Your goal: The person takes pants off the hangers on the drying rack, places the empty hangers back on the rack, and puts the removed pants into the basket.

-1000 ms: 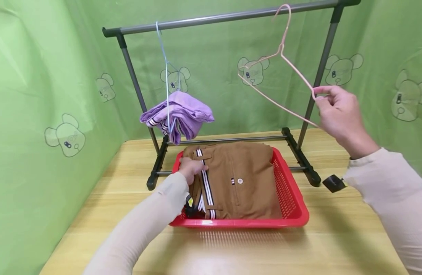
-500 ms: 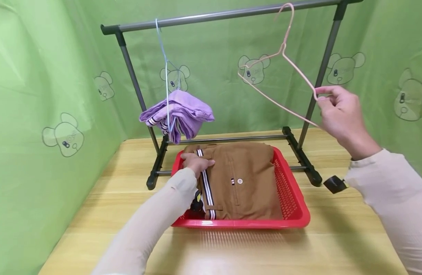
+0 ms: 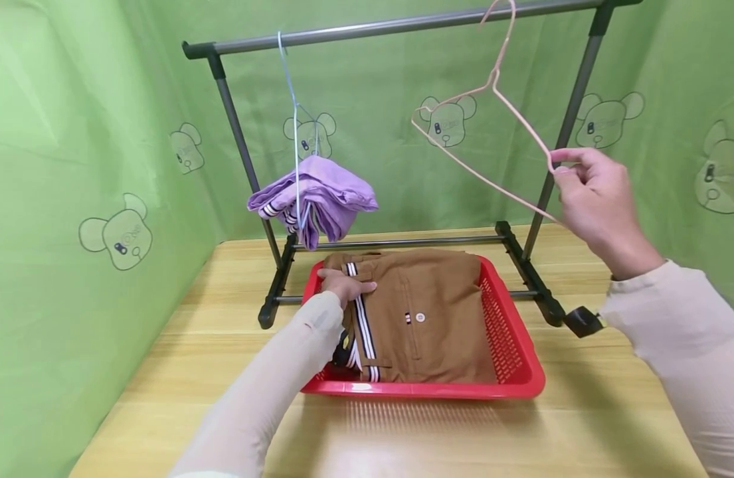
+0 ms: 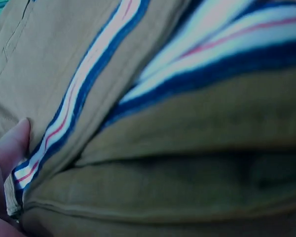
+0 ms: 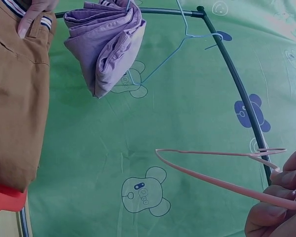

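Note:
Brown trousers with a striped waistband and a white button lie folded in a red basket. My left hand pinches their waistband at the far left corner. In the left wrist view the thumb lies over the striped band, the other fingers mostly out of sight. A pink wire hanger is held by my right hand at its right shoulder, its hook level with the rack's bar. Nothing hangs on the pink hanger.
A grey clothes rack stands behind the basket on a wooden table. Purple folded trousers hang on a blue hanger at the rack's left. Green curtains enclose the back and sides.
My left hand has shifted slightly right and re-gripped the waistband, its thumb now further over the brown cloth. The pink hanger has risen a little. The view has shifted slightly.

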Tool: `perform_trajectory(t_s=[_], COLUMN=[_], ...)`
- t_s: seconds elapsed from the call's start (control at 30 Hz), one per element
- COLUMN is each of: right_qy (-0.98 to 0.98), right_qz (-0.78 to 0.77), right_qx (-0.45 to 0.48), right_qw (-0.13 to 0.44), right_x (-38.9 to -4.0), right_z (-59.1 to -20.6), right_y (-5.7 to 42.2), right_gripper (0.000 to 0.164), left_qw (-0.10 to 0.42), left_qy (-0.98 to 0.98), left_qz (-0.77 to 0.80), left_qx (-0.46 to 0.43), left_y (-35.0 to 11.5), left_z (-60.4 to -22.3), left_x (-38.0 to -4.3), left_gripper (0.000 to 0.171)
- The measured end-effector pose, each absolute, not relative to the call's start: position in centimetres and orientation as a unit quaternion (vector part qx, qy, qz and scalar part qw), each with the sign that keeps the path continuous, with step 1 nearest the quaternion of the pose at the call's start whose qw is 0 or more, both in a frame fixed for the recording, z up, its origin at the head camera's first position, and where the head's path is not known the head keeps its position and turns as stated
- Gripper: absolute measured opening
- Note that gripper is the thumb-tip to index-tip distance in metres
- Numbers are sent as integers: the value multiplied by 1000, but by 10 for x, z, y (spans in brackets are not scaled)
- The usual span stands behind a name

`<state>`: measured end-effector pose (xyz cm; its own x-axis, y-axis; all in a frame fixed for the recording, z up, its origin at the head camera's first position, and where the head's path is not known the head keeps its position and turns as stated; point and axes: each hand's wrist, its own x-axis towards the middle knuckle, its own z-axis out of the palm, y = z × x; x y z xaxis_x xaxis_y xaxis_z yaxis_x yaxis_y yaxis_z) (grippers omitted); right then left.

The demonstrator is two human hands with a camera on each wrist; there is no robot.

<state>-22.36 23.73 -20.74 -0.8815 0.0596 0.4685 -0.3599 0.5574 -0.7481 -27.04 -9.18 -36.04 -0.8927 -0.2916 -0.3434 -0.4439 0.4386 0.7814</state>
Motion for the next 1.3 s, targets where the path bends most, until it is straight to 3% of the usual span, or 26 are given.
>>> perform_trajectory(t_s=[0.37, 0.67, 0.77, 0.93, 1.0, 1.17, 1.3], right_qy=[-849, -820, -815, -815, -818, -826, -830], right_qz=[456, 489, 494, 488, 483, 477, 476], right_qx=[89, 87, 87, 86, 84, 78, 73], right_qw=[253, 283, 289, 301, 299, 288, 282], right_x=[-223, -220, -220, -221, -221, -222, -223], right_z=[-209, -203, -202, -200, -199, -199, -198], right_y=[235, 236, 237, 237, 237, 236, 237], right_gripper=[30, 25, 25, 26, 28, 29, 30], left_qw=[136, 179, 192, 204, 211, 198, 161], left_qy=[856, 900, 922, 928, 908, 858, 842], left_qz=[456, 358, 304, 290, 337, 442, 482], left_qx=[-203, -169, -145, -119, -132, -171, -184], left_y=[-95, -95, -101, -123, -121, -105, -101], left_z=[-385, -384, -402, -485, -470, -378, -373], left_x=[-271, -280, -300, -370, -358, -278, -271], left_gripper=[119, 114, 116, 131, 127, 104, 92])
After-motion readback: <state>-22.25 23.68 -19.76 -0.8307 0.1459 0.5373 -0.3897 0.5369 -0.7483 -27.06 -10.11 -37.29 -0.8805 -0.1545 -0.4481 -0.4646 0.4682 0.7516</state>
